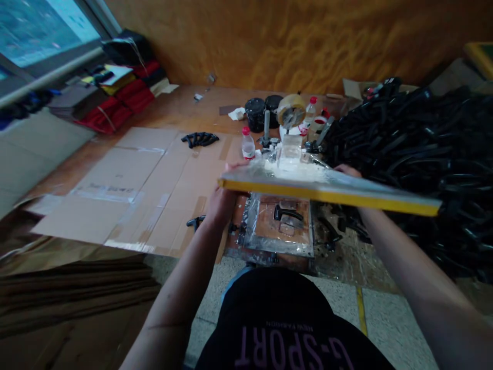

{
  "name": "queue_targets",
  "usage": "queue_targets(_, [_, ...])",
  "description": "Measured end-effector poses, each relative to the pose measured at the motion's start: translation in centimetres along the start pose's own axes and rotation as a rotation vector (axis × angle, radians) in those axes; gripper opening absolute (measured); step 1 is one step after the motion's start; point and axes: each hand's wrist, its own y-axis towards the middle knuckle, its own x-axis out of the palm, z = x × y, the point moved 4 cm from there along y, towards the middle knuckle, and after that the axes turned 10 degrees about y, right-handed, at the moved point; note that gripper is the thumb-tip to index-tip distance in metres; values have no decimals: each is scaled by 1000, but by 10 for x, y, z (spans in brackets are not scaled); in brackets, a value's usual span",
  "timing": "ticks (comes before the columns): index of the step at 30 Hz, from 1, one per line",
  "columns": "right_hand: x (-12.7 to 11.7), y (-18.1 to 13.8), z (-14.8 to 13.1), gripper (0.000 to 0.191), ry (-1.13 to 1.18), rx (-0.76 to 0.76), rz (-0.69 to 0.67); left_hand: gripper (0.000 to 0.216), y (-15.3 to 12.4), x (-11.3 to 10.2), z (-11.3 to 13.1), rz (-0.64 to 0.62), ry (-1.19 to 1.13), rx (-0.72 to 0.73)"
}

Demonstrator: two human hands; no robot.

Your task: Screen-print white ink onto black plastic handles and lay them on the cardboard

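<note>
My left hand point(226, 198) grips the left side of a screen-printing frame point(327, 194) with a yellow front edge, its fingers partly hidden by the frame. On the far right side, my right hand point(351, 172) holds the same frame, with most of its fingers out of sight. The frame is raised and tilted above a flat base plate point(252, 241) edged with clear tape. Under it, a black handle-shaped part point(288, 212) lies on the base. A clear block point(290, 149) and whitish smears sit on top of the frame, near the metal clamps point(266, 128) behind.
Flattened cardboard point(127, 180) covers the left of the table, with several black parts point(200, 139) on it. A big heap of black parts point(416, 139) fills the right. Behind stand a bottle point(247, 144), black tubs point(255, 114) and a tape roll point(291, 110).
</note>
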Motion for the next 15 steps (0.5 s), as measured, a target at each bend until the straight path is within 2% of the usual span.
queue_targets(2, [35,-28,10,30,5,-7,-135,46,19,10,10,-8,-46,39])
queue_targets(4, [71,-55,6,27,-7,-51,-260,48,27,17,8,43,-106,54])
queue_targets(6, [99,-76,-7,22,-132,-101,-372,50,17,24,-11,111,-157,11])
queue_targets(7, [106,-83,-14,20,-183,-83,-408,51,6,30,-26,109,-164,-62])
queue_targets(8, [110,-89,-22,19,-216,-39,-425,52,-10,38,-44,63,-158,-169])
queue_targets(10, [111,-99,-41,21,-201,66,-391,54,-51,62,-87,-220,-113,-520])
queue_targets(11, [110,-104,-52,22,-159,79,-359,56,-71,71,-105,-305,-110,-658])
queue_targets(13, [110,-113,-76,19,-11,-21,-367,55,-99,78,-129,-305,-198,-754])
queue_targets(15, [111,-120,-87,15,159,-169,-460,49,-108,63,-145,-175,-233,-759])
